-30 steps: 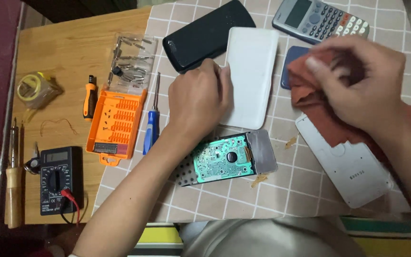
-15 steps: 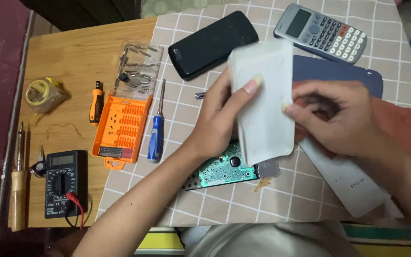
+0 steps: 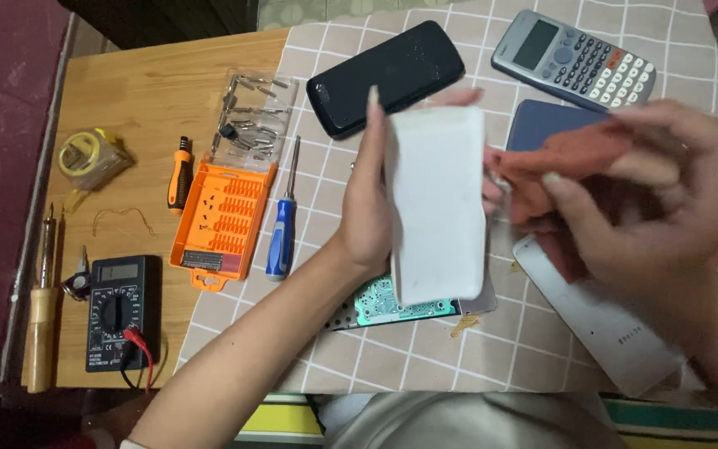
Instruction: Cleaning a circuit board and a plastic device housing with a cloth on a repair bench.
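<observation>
The left hand (image 3: 371, 220) grips the white case (image 3: 438, 208) by its edge, lifted above the circuit board (image 3: 392, 303) on the checked cloth (image 3: 492, 349). The right hand (image 3: 650, 199) pinches a reddish rag (image 3: 567, 162) beside it — best wiped with light strokes, I judge, with the case gripped firmly.

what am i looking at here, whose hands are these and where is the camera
The camera sits on a person's head and looks down at their own two bare hands above a table. The left hand holds up a white rectangular case. The right hand grips a reddish cloth next to it. Under them lies a green circuit board. Around them: a black phone, a calculator, a blue screwdriver, an orange bit set and a multimeter.
</observation>
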